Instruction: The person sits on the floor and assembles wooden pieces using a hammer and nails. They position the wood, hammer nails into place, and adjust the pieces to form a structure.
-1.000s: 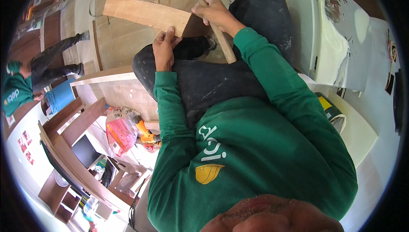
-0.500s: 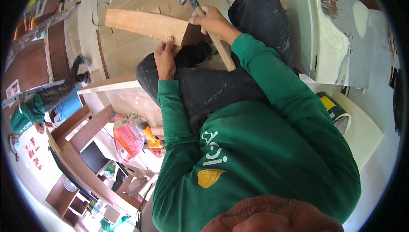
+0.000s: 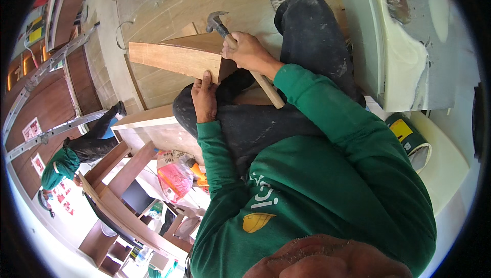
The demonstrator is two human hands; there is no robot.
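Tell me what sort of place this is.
Likely an indoor renovation site: a silver metal ladder stands at left, brown wooden framing looks unfinished, and the right hand holds a wooden-handled metal claw hammer.

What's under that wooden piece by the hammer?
Tiled floor shows beyond the wooden piece, and a dark trouser leg beside its right end. Whatever lies directly underneath is covered by the wood itself.

A head-worn fisheye looks down at the nearby lap (image 3: 266,123), rim rather unclear.
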